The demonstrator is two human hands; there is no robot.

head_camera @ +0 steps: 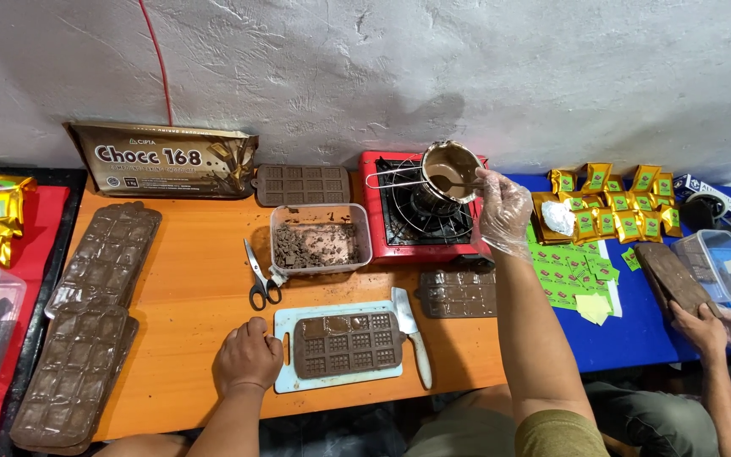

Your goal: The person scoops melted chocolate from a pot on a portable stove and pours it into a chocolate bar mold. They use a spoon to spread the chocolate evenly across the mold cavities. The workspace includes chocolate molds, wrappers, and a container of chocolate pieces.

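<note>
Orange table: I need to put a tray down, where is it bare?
Bare orange table lies between the stacked mould sheets and scissors. Around the cutting board, knife, chocolate tub and stove it is crowded.

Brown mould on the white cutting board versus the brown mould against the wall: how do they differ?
The mould on the cutting board has a few top cavities filled and sits by the left hand; the mould by the wall looks empty and untouched. The first rests on a board, the second directly on the orange table. Both are brown grids.

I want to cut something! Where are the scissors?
In the head view, the scissors lie on the orange table, left of centre, beside the tub of chocolate pieces.
</note>
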